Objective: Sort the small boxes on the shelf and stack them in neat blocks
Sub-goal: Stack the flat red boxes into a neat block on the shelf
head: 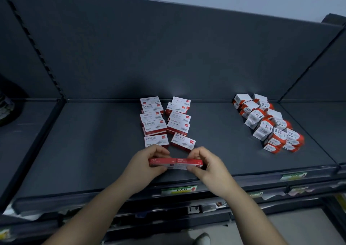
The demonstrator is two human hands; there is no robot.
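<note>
Two red-and-white small boxes (175,162) are held end to end just above the front of the dark shelf (89,141). My left hand (148,165) pinches the left box and my right hand (207,168) pinches the right one. Behind them lie two loose columns of flat white-and-red "24/6" boxes (164,122), partly overlapping. At the right of the shelf sits a jumbled heap of smaller white-and-red boxes (269,123).
The shelf has a dark back panel (168,48) and slotted uprights at both sides. Price labels (178,189) run along the front rail. A dark object (7,104) stands on the neighbouring shelf at far left. A shoe (203,239) shows on the floor below.
</note>
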